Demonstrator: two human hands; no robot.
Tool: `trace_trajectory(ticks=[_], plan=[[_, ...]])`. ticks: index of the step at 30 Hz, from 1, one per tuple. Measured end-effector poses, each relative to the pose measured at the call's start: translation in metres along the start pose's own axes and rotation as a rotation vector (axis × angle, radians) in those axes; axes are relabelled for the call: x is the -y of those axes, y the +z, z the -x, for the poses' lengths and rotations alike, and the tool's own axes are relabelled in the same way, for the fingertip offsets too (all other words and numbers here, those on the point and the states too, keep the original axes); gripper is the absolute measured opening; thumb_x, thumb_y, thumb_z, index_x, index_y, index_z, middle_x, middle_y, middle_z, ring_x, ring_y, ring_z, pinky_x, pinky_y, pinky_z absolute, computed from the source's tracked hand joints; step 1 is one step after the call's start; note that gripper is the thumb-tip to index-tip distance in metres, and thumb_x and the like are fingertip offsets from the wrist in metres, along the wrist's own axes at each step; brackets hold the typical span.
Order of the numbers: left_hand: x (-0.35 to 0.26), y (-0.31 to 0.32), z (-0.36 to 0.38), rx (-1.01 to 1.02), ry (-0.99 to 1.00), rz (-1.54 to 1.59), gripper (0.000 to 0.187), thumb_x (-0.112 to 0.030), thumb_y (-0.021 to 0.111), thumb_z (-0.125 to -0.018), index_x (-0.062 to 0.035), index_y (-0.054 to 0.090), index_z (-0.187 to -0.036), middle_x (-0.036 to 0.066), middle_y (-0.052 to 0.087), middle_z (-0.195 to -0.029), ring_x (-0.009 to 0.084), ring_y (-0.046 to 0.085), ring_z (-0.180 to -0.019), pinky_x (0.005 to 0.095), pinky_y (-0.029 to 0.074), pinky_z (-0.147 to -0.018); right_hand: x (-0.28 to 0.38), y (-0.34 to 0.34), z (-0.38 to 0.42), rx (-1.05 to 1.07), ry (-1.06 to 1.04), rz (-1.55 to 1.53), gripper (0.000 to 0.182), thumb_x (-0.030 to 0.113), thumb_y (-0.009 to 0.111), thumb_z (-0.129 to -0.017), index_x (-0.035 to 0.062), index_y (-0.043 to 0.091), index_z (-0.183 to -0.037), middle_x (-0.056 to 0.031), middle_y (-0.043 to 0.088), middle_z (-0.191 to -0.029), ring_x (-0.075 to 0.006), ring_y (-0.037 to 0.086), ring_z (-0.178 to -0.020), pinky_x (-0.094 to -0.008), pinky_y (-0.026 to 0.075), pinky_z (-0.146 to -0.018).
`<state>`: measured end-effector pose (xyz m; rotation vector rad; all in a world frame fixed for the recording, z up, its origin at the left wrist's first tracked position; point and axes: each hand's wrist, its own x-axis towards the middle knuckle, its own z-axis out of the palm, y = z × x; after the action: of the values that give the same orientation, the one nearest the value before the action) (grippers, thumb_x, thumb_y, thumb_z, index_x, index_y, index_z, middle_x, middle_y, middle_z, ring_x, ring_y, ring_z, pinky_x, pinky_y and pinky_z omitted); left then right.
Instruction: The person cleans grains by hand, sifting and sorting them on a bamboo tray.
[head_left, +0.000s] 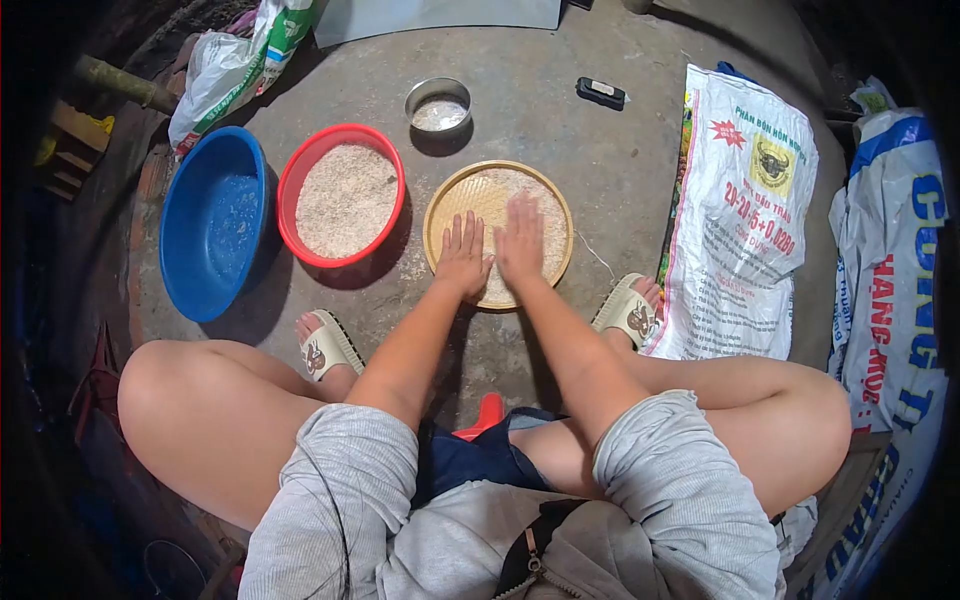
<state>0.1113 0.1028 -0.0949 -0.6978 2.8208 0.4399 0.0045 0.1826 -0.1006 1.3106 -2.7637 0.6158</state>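
Observation:
A round woven bamboo tray [432, 214] lies on the floor in front of me with rice grains [555, 225] spread mostly over its right side. My left hand [463, 258] rests flat on the left half of the tray, fingers stretched out. Beside it, my right hand [519, 240] lies over the rice with its fingers extended and slightly blurred. Neither hand grips anything. To the left stands a red basin [287, 215] filled with rice. A small metal bowl [410, 104] with some pale grains in it sits behind the tray.
A blue basin [185, 235] stands at the far left. White printed sacks lie on the right [740, 230] and stand at the back left [225, 85]. A small black object [601, 93] is on the concrete floor. My sandalled feet flank the tray's near side.

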Motion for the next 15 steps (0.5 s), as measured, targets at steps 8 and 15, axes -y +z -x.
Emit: trace_trajectory(ticks=[8,15], plan=[[0.026,-0.014,-0.003,0.065,0.083,0.122,0.061,-0.03,0.037,-0.09,-0.0068,0.016,-0.142,0.012,0.007,-0.149,0.0296,0.006,-0.137,0.0406,0.01,-0.111,0.017,-0.002,-0.002,0.114,-0.167,-0.14,0.053,0.026,0.039,-0.09,0.0017,0.028,-0.136,-0.0155,0.021,-0.145,-0.0297,0.018,-0.135,-0.0425,0.013,-0.11],[0.01,-0.026,0.023,-0.064,0.24,0.207,0.069,-0.038,0.051,-0.084,-0.0061,0.024,-0.138,0.014,0.022,-0.145,0.035,0.02,-0.133,0.0387,0.02,-0.109,-0.034,-0.017,-0.008,-0.132,0.087,-0.148,0.052,0.021,0.043,-0.089,-0.0003,0.028,-0.135,-0.0158,0.024,-0.144,-0.0339,0.019,-0.133,-0.0434,0.016,-0.109]])
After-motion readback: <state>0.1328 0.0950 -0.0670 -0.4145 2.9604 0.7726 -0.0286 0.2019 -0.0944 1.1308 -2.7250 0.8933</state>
